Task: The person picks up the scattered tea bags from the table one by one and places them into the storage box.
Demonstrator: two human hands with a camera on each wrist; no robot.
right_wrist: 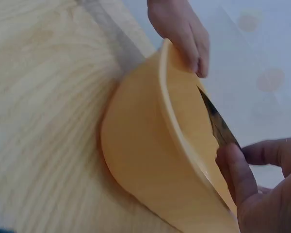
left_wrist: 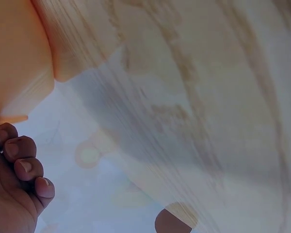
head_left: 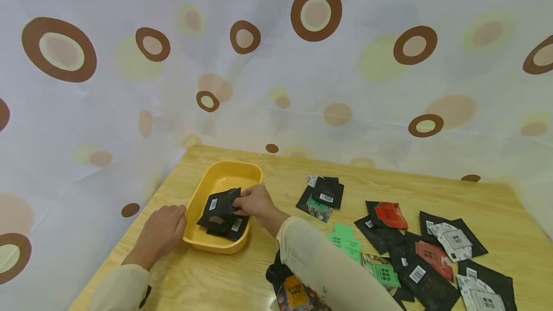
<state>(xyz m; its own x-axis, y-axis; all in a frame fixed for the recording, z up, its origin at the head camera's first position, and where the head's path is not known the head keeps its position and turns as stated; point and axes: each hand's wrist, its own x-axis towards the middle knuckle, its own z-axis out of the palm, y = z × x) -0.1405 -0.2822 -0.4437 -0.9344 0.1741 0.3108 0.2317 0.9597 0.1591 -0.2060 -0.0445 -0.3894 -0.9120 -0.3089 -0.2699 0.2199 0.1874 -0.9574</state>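
A yellow plastic basin stands at the left of the wooden table. My left hand grips its left rim, and in the left wrist view the curled fingers show just under the basin's edge. Over the basin's opening, my right hand pinches a flat black packet by one edge between thumb and fingers. The right wrist view shows this packet edge-on and tilted, inside the rim. Beneath it lies another black packet with a white barcode label, partly hidden.
Right of the basin lies a small pile of black packets. Several more packets, with red, green or white labels, spread across the table's right side. A dark packet with an orange label sits below my right forearm. Patterned cloth hangs behind.
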